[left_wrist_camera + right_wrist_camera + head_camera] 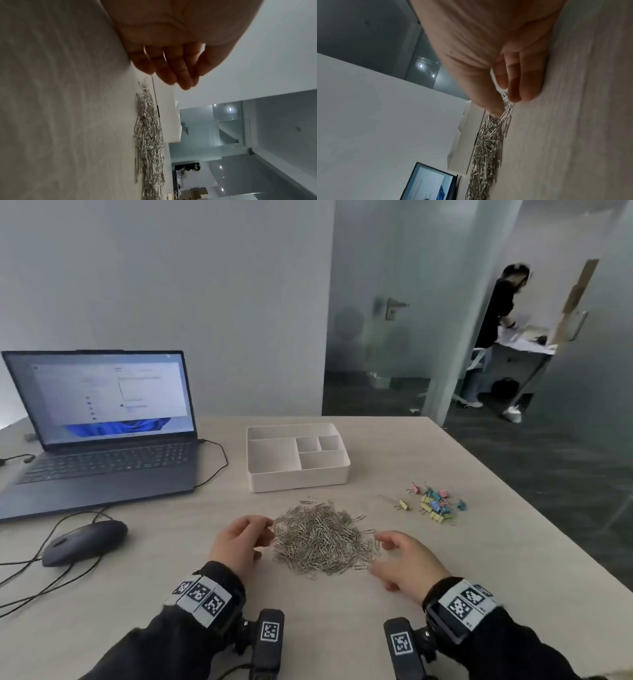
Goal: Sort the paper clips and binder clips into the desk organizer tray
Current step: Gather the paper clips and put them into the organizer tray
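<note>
A heap of silver paper clips (322, 539) lies mid-table, in front of the white organizer tray (298, 482), whose compartments look empty. A small cluster of coloured binder clips (435, 505) sits to the right of the heap. My left hand (263, 534) rests at the heap's left edge; in the left wrist view its fingers (180, 79) hang relaxed and hold nothing, with the clips (149, 142) just beyond them. My right hand (380, 553) rests at the heap's right edge. In the right wrist view its thumb and fingertips (515, 97) touch the outermost clips (486, 146).
An open laptop (102, 419) stands at the back left, with a dark mouse (85, 542) and its cables near the front left. The table's right edge (513, 491) runs diagonally past the binder clips. A person stands far off behind a glass partition.
</note>
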The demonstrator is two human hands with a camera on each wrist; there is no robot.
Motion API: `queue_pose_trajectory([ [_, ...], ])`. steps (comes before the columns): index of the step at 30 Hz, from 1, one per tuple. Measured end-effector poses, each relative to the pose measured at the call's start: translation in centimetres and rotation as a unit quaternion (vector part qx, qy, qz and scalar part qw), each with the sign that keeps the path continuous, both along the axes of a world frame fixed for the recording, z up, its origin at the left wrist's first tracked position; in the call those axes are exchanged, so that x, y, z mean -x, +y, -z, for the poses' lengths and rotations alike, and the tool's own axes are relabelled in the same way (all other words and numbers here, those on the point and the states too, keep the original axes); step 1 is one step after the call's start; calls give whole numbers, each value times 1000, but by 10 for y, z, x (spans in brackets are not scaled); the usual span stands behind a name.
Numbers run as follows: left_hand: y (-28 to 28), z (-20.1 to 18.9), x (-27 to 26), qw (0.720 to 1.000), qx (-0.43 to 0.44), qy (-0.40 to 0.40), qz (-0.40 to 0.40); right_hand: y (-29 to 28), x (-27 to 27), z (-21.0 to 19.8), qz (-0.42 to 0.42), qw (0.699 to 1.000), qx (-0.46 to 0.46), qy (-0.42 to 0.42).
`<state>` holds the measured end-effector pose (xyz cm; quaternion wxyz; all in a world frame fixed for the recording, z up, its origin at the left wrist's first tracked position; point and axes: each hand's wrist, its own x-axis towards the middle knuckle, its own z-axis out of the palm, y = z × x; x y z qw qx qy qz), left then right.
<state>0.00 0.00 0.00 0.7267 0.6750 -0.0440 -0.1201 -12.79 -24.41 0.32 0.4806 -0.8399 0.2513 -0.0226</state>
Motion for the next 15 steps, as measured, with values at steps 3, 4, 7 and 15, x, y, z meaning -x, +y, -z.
queue_pose_trajectory([
  [3,6,6,-7,986,-134,-95,-33,1,-6,-3,9,1000,5,29],
  [4,6,8,-9,981,-161,-110,-17,1,-8,-3,4,999,15,31],
  [7,3,14,-18,914,-363,-156,88,7,-15,-8,-15,996,69,62],
  [15,-12,8,-26,786,-544,-196,219,17,-35,-11,-83,968,185,145],
])
